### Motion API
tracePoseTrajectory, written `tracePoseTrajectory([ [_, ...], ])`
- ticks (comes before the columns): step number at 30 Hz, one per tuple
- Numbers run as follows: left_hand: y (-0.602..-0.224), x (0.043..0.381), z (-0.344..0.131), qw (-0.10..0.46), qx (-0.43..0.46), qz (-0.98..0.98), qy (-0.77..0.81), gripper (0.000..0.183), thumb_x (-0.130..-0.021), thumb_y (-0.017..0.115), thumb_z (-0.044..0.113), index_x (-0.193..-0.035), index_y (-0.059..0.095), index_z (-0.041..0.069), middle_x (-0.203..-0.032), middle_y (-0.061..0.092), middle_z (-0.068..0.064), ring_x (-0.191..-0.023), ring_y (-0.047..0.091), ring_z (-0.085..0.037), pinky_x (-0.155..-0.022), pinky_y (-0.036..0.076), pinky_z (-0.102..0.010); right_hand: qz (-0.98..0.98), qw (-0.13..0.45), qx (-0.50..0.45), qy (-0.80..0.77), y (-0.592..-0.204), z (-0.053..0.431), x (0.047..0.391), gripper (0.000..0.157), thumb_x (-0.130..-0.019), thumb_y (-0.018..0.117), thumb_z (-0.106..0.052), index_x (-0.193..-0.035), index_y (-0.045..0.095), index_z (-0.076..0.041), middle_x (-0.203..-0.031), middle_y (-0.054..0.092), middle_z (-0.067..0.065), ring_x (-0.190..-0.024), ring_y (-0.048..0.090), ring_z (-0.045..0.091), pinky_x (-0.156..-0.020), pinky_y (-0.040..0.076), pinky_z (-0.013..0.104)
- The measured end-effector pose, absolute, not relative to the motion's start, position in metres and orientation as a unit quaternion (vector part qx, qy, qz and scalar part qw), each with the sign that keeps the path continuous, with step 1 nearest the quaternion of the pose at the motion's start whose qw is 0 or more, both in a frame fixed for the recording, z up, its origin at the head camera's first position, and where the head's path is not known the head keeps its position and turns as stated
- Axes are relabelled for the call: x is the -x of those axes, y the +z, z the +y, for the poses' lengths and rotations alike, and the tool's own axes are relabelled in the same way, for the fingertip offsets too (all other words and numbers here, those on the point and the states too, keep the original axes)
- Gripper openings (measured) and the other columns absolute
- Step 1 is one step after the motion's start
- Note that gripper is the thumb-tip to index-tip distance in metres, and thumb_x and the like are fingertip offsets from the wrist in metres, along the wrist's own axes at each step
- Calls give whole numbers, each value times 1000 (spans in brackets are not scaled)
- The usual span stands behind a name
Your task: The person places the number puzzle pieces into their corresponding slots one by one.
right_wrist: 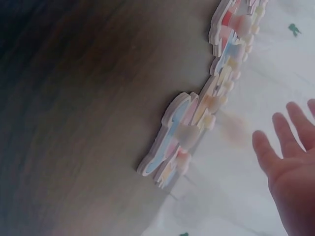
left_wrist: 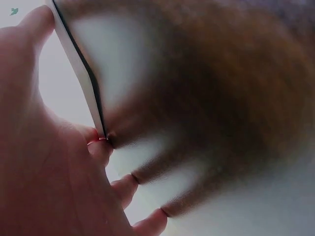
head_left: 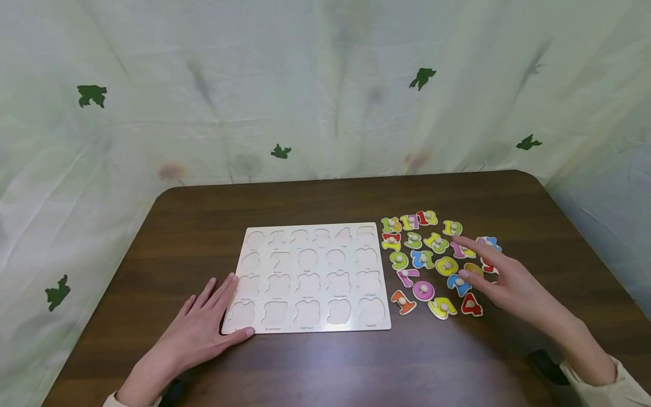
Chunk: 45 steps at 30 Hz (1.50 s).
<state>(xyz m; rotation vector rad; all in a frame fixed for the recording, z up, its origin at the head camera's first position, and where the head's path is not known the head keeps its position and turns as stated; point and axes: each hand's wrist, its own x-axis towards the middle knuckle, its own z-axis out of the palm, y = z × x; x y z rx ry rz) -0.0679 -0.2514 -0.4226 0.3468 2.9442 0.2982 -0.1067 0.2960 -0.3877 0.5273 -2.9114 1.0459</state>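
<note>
A white puzzle board (head_left: 325, 328) with rows of number-shaped recesses lies flat on the table. At its lower left corner rests my left hand (head_left: 200, 325), fingers along the left edge and thumb on the near edge. The left wrist view shows that hand (left_wrist: 59, 162) against the board's thin edge (left_wrist: 81, 73). Over the right side of the colourful knobbed number pieces hovers my right hand (head_left: 519, 285), fingers extended and holding nothing. Its thumb and forefinger overlap a blue 2 (head_left: 459, 285) and a purple-and-yellow piece (head_left: 461, 250). A red 4 (head_left: 472, 306) lies below the thumb.
Several more pieces lie right of the board, among them an orange 1 (head_left: 403, 303), a pink 0 (head_left: 424, 290) and a yellow-green 5 (head_left: 442, 308). The dark wooden table (head_left: 315, 373) meets a pale curtain (head_left: 305, 85) with green leaf shapes behind it.
</note>
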Motion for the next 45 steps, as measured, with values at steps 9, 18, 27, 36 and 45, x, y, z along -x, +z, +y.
tracePoseTrajectory([
  [9, -422, 68, -252, 81, -116, 985, 100, 110, -80, 48, 83, -159, 16, 14, -162, 20, -8, -146, 15, -40, -109, 17, -66, -915, 4, -186, 358, -391, 297, 110, 55, -89, 75, -19, -139, 56, -30, -138, 56, -8, -129, 41, 4, -83, 49, 24],
  [18, -424, 69, -252, 88, -115, 984, 100, 111, -79, 47, 84, -159, 16, 14, -163, 19, -8, -146, 15, -40, -108, 16, -66, -893, -66, -212, 392, -395, 295, 114, 38, -94, 69, -24, -131, 62, -26, -127, 63, -7, -114, 57, 17, -85, 52, 28],
  [27, -423, 69, -252, 91, -115, 984, 98, 111, -79, 47, 84, -159, 17, 13, -163, 19, -9, -146, 15, -41, -108, 16, -67, -860, -101, -257, 428, -400, 271, 118, 30, -91, 72, -19, -121, 67, -18, -117, 66, -4, -100, 64, 16, -82, 55, 28],
  [36, -422, 69, -251, 87, -116, 984, 101, 109, -80, 47, 83, -159, 17, 14, -163, 19, -8, -146, 15, -40, -109, 16, -66, -855, -86, -312, 406, -408, 262, 130, 30, -86, 76, -9, -114, 69, -16, -111, 67, -6, -91, 62, 10, -77, 54, 25],
  [45, -423, 68, -251, 86, -115, 984, 103, 109, -80, 47, 83, -159, 16, 14, -163, 18, -7, -147, 14, -39, -109, 16, -66, -865, -137, -334, 349, -410, 259, 142, 26, -89, 74, -12, -111, 70, -25, -109, 65, -10, -89, 58, 10, -73, 52, 25],
])
